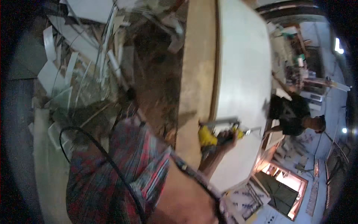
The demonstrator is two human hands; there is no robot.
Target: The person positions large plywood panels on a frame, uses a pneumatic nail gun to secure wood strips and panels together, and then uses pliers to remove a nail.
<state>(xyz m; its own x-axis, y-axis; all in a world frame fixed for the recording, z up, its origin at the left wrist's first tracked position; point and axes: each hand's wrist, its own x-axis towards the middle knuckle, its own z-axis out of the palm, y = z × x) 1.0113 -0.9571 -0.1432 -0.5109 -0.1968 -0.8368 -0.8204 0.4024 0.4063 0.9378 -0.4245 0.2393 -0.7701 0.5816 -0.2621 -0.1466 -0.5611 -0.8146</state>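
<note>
Yellow power tool [208, 137], located over the white panel [242, 74] near its brown edge strip, should handle as rigid and fairly heavy; grasp the handle, where right hand [229, 140] fingers appear curled; left-hand fingers cannot be distinguished.

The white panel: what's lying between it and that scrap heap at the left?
In the head view, a tan board and dark brown floor lie between panel and heap.
</note>
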